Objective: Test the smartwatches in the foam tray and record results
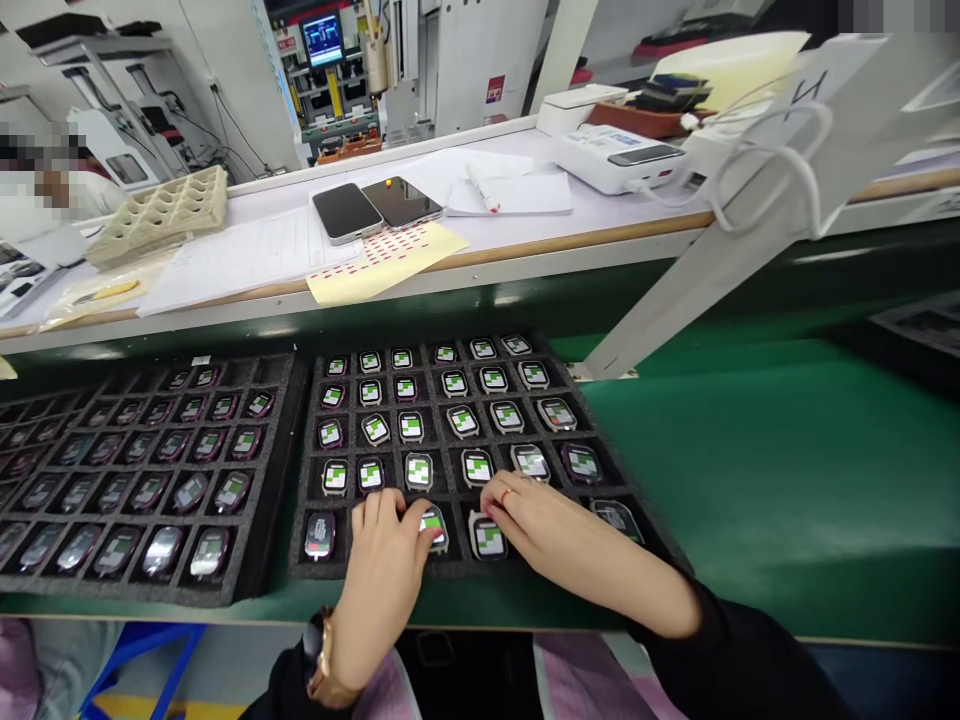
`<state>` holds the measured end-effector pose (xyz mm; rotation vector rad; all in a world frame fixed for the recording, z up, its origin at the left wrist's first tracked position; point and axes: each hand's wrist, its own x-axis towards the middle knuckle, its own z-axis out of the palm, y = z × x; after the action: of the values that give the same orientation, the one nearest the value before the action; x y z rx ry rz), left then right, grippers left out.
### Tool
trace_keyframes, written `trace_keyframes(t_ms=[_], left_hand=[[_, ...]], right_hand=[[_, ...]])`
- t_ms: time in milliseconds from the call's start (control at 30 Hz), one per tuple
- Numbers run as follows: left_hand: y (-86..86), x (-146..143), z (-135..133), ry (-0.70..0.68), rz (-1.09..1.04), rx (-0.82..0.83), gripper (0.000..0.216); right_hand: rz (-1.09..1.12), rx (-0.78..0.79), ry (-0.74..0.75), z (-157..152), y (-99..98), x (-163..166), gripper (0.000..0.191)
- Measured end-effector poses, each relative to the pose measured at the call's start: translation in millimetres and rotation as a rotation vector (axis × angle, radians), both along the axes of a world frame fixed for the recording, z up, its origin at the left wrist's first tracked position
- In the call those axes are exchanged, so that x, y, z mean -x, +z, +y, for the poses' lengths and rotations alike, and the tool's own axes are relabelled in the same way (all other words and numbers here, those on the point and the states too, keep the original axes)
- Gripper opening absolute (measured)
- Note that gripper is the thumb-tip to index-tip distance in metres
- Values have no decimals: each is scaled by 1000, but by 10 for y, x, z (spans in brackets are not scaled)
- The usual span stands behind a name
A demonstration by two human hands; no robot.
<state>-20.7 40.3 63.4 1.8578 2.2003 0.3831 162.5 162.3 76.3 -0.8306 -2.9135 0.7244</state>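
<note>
A black foam tray (300, 560) in front of me holds rows of smartwatch bodies without straps, most with green-and-white lit screens. My left hand (386, 555) is over its nearest row, fingers bent, with the thumb across a lit smartwatch (433, 527); the hand covers the watch's left side. Just right of it, my right hand (536, 520) has thumb and forefinger closed at the upper right edge of another smartwatch (490, 537). Both watches sit in their compartments. At the near left corner lies a smartwatch (320, 535) with a different, dark screen.
A second foam tray (247, 560) of darker watches stands to the left. Behind, a raised shelf carries two phones (347, 212), a dotted yellow sheet (386, 262), papers, a pen (482, 188) and a white device (619, 158). A slanted metal post (675, 285) rises at right.
</note>
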Motion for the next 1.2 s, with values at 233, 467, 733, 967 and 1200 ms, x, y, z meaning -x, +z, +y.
trace_keyframes(t_ms=[233, 467, 733, 967, 1200], left_hand=[[72, -62, 6, 26, -244, 1, 26], [128, 1, 29, 55, -550, 122, 23], [308, 316, 337, 214, -1130, 120, 48], [973, 404, 648, 77, -1156, -347, 35], [1279, 335, 817, 64, -1126, -654, 30]], right_hand=[[37, 387, -52, 7, 116, -88, 29], [179, 524, -195, 157, -25, -2, 43], [611, 1186, -474, 304, 271, 174, 55], [780, 1028, -344, 412, 709, 435, 58], [1022, 892, -348, 436, 1105, 671, 55]])
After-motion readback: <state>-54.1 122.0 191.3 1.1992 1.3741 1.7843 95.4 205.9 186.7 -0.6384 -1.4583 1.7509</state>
